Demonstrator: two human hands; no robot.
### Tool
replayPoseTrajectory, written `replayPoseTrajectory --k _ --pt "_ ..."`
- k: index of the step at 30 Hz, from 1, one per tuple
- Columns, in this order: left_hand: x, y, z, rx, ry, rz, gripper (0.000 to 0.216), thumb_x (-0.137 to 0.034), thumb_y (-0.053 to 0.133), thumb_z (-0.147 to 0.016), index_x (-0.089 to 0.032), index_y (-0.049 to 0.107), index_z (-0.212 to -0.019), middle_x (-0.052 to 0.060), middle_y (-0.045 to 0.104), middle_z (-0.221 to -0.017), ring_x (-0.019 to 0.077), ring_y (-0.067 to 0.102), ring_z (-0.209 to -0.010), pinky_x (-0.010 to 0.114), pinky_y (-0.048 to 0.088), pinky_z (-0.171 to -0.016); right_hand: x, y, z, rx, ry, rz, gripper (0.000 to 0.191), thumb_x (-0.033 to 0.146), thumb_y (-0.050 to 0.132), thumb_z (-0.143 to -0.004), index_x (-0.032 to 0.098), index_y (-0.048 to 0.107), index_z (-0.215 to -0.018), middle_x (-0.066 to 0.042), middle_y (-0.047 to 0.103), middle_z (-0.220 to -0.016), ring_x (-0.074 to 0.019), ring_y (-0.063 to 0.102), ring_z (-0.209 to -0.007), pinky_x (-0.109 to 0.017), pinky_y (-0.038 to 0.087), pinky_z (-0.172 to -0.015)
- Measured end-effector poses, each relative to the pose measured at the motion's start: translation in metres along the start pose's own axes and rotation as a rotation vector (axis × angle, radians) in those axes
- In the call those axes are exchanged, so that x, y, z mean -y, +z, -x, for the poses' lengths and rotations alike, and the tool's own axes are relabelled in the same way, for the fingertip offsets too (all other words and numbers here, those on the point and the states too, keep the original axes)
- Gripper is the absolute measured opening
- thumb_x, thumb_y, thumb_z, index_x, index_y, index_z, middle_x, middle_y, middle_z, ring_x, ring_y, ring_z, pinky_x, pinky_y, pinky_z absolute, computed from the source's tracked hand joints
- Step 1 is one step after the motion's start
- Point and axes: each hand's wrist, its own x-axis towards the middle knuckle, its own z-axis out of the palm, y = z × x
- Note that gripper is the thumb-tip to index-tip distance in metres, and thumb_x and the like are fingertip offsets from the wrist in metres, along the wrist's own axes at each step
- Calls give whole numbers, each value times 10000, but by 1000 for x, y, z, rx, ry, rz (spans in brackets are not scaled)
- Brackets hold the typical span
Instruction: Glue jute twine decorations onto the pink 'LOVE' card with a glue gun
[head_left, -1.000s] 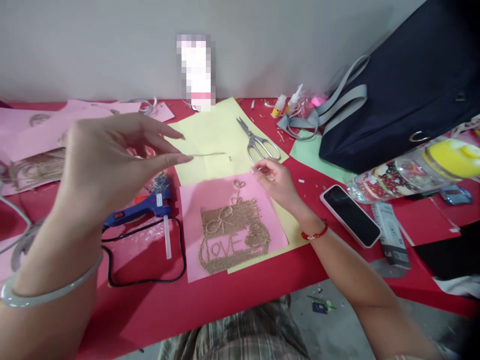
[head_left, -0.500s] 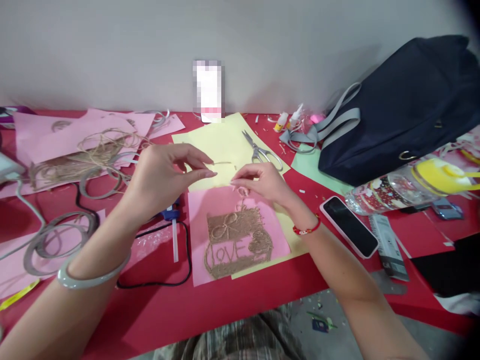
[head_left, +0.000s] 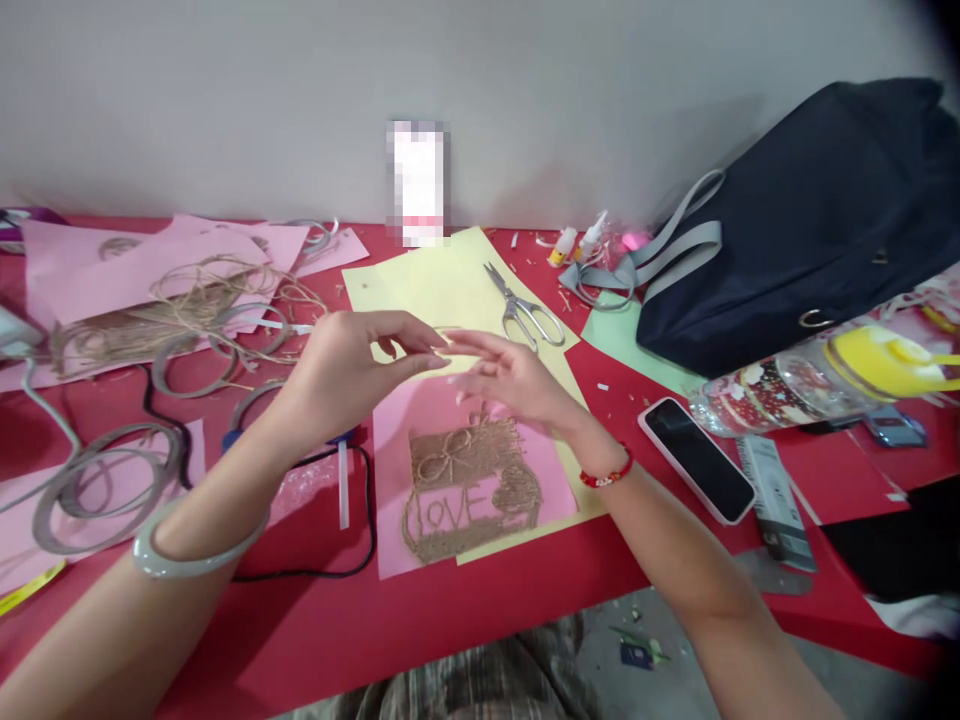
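Observation:
My left hand (head_left: 349, 360) hovers above the top of the pink sheet (head_left: 390, 530). Its thumb and forefinger are pinched; whatever is between them is too small to make out. Reaching in from the right, my right hand (head_left: 517, 378) has its fingers stretched out and slightly apart, their tips at the left fingertips. Below both lies the twine picture (head_left: 465, 490) on the pink sheet, with a bow, a heart and the word LOVE. Its upper end is partly covered by my right hand. Behind my hands is a yellow sheet (head_left: 412, 275).
Scissors (head_left: 521, 310) lie on the yellow sheet. To the left are loose twine (head_left: 217, 280), tape rolls (head_left: 105, 485), and a blue glue gun with a glue stick (head_left: 344, 485), partly hidden by my arm. A phone (head_left: 697, 460), bottle (head_left: 795, 380) and dark bag (head_left: 780, 220) occupy the right.
My right hand has moved closer to my left, its fingers going from a pinch to stretched out. My left hand has shifted slightly right and down.

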Motion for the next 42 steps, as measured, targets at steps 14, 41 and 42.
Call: replayPoseTrajectory --k 14,41,42 --pt "10 0 -1 1 32 -69 89 -318 734 -851 -266 806 -862 -35 817 -922 168 678 -785 274 481 -744 -4 -20 1 -91 -148 81 331 459 898 -767 172 738 -809 0 733 -682 -110 661 -563 -235 554 -541" --pt "19 -27 -6 -253 -2 48 191 -323 851 -746 -161 824 -844 31 793 -803 139 679 -679 278 595 -661 14 -50 11 -168 -303 240 216 446 873 -819 233 847 -795 2 699 -697 -101 576 -619 -254 444 -571" --pt "19 -26 -6 -248 -25 91 198 -317 864 -738 -159 825 -849 35 798 -804 144 689 -676 280 602 -649 15 -48 12 -135 -288 243 217 441 883 -808 229 844 -784 -3 708 -709 -109 594 -639 -257 456 -588"
